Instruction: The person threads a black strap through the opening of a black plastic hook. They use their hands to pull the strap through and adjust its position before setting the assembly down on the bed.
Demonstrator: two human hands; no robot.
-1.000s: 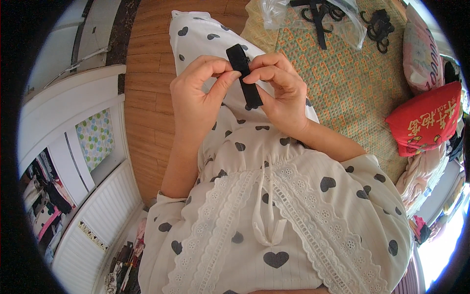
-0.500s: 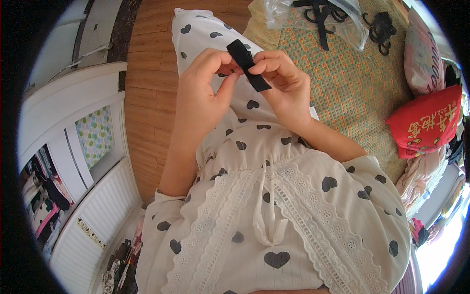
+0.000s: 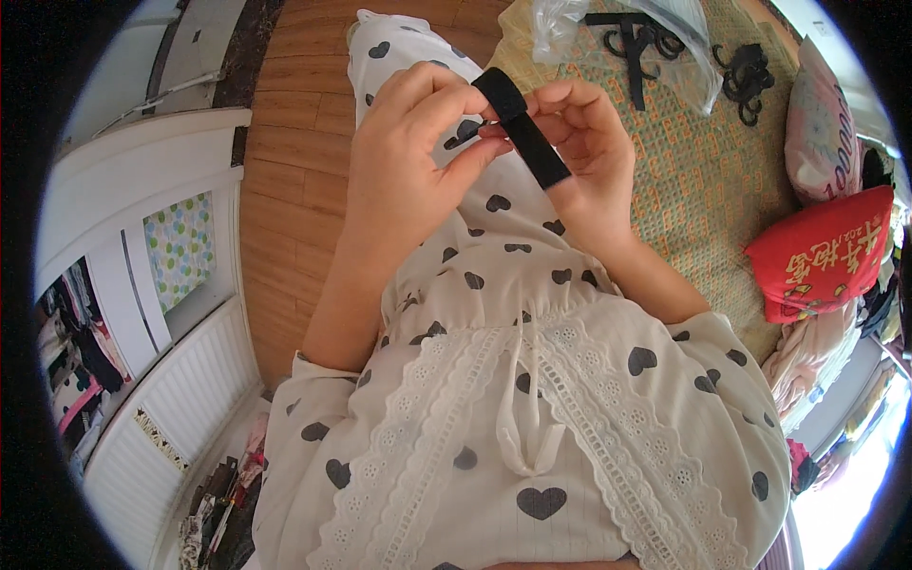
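A black fabric strap (image 3: 538,148), seemingly a hook-and-loop cable tie, is held up over my lap between both hands. Its upper end is folded over into a loop, while the other end hangs straight down to the right. My left hand (image 3: 408,152) pinches the looped part, thumb below and fingers behind it. From the other side, my right hand (image 3: 589,142) has its fingertips against the strap near the fold, the fingers curled. Part of the loop's far side is hidden by the strap itself.
On the patterned mat (image 3: 703,190) to the right lie a clear plastic bag (image 3: 560,33) with flat black straps (image 3: 635,66) and a pile of looped black straps (image 3: 746,81). A red cushion (image 3: 822,252) and a pink-white cushion (image 3: 822,138) sit farther right. At left is a white radiator (image 3: 180,408).
Both hands have shifted slightly to the right with the strap. The strap's upper end now shows as a folded-over loop, and my right fingers have moved up toward the fold.
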